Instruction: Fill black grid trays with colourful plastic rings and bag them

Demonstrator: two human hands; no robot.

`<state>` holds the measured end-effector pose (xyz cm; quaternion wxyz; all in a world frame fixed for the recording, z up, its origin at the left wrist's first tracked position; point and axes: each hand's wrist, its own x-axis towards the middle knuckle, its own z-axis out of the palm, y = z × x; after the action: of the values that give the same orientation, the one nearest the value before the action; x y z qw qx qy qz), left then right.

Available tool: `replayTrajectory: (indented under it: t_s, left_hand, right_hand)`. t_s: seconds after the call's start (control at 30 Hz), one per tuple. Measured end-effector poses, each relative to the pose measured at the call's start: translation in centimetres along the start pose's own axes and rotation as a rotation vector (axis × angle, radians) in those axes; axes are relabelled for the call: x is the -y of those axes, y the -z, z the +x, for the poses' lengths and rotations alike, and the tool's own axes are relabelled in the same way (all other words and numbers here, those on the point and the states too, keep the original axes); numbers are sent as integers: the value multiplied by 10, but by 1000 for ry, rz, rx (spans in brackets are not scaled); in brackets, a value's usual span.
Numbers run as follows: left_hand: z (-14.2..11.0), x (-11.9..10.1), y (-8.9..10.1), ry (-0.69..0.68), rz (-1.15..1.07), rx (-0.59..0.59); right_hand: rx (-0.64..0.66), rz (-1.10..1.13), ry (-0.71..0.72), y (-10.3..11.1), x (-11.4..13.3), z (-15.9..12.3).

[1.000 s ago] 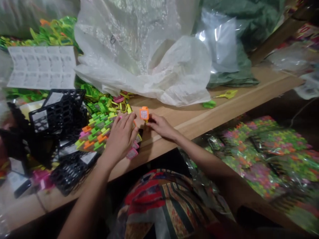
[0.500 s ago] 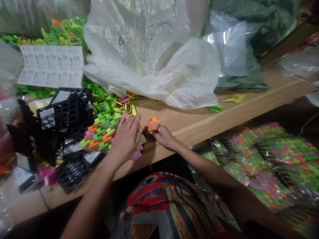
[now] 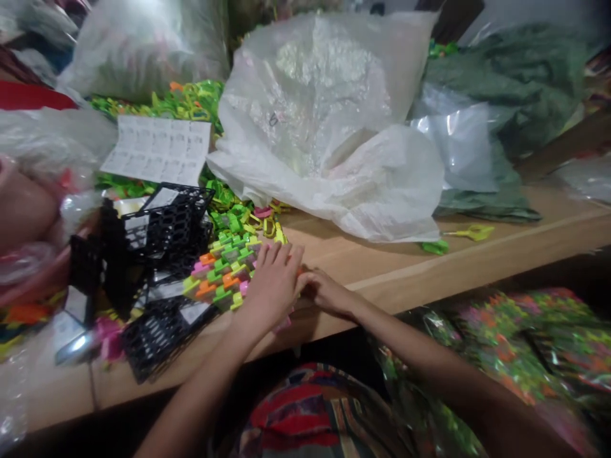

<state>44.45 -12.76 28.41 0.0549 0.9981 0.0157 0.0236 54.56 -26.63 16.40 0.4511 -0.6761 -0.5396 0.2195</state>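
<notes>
My left hand (image 3: 273, 280) lies over the near right end of a tight block of small plastic pieces (image 3: 222, 275) in green, orange, yellow and pink. Its fingers are stretched out and partly cover the block. My right hand (image 3: 327, 291) is closed just to the right, its fingertips up against the left hand. A bit of orange plastic piece (image 3: 300, 270) shows between the two hands; most of it is hidden. Half a second earlier, its square printed face was visible in my right fingers.
Black perforated plastic trays (image 3: 167, 331) stack up at left, below a white label sheet (image 3: 157, 149). Behind are loose green pieces (image 3: 229, 213) and a large white sack (image 3: 329, 127). Yellow scissors (image 3: 477, 232) lie at right. Bagged colourful pieces (image 3: 534, 343) sit below the table edge.
My right hand has brought the orange piece left against the block, where my left hand now hides most of it. The camera view has shifted, so everything appears lower and further right.
</notes>
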Motion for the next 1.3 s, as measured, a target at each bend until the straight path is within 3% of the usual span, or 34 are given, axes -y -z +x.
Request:
replayTrajectory:
  t_s: [0.1,0.2,0.3,0.4,0.5,0.6,0.73,0.9,1.03,1.2,1.3]
  left_hand:
    - [-2,-3,-2,-14,-11,-50]
    - [-9,-4,0,-37,-61,-36]
    - [-16,-3,5,-47,-113,26]
    - [-18,0,9,-56,-161,61]
    - [-17,3,8,-66,-195,81]
    - [-16,5,4,-65,-208,45]
    - [-16,7,0,-56,-209,-23]
    - [-12,8,3,-77,-230,-7]
    - [-11,6,5,-61,-234,-24]
    - [-13,4,4,-56,-232,-17]
    - [-14,6,1,-84,-228,-26]
  right_hand:
    - [177,112,-7,37,5,27]
    - [39,-25,-12,61,5,71]
    - [-106,-213,29,63,-4,115]
    - [-88,-275,75,56,-19,134]
    - [-74,-316,74,54,-31,117]
    - [-138,-288,7,58,-28,76]
    - [-269,87,-132,50,-10,24]
    - [-254,453,-261,9,-4,-2]
    - [-266,346,-234,-9,-6,-7]
    - [-213,143,-156,1,-5,-18]
    - [-227,173,-218,6,-5,-18]
